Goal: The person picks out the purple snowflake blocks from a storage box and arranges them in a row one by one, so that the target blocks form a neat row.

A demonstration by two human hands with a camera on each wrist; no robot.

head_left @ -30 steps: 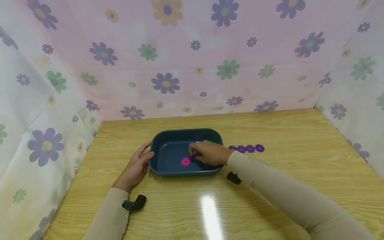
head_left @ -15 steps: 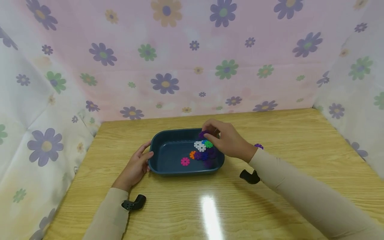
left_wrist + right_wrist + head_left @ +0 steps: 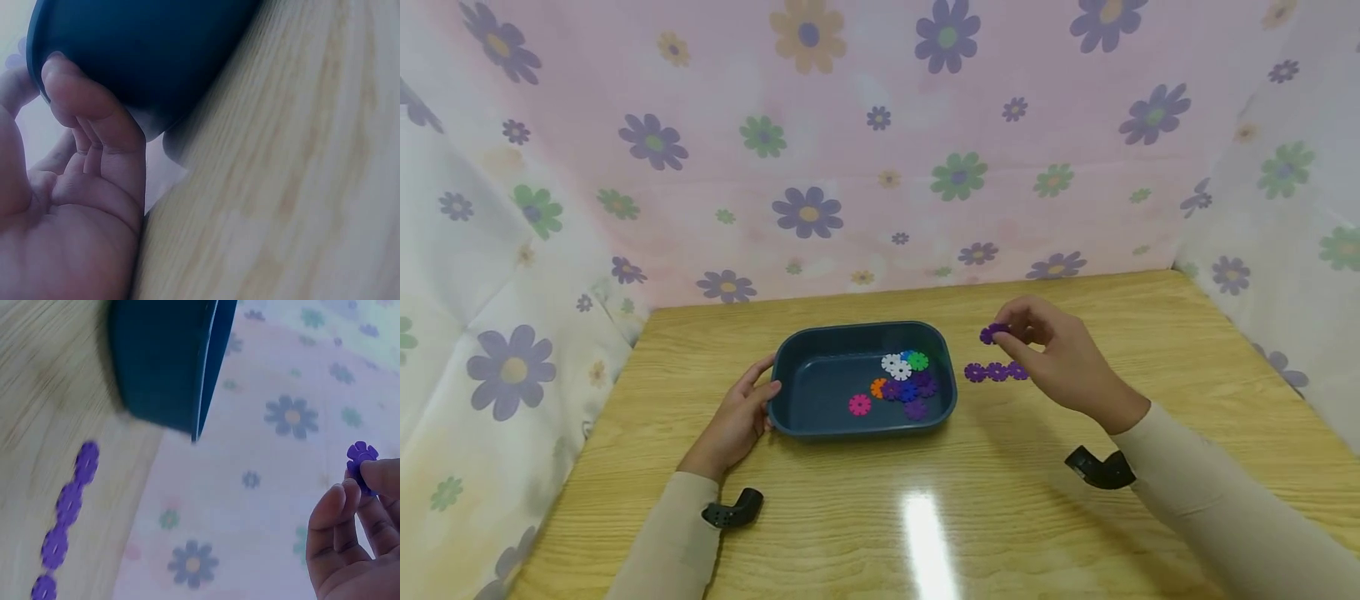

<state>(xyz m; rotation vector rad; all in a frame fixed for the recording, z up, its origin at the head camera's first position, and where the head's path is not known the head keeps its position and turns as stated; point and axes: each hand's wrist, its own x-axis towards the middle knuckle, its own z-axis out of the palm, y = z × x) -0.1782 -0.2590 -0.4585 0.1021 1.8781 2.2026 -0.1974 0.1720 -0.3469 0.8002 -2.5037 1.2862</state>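
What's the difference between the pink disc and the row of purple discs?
Colour and number: the pink disc is a single piece, while the row of purple discs has several in a line.
Place: the pink disc lies inside the tub; the purple row lies on the table.
View: the pink disc shows whole, but the right hand partly hides the purple row from the head camera.
Both have notched edges.

Wood-grain table | dark-blue bin | row of purple notched discs beside it
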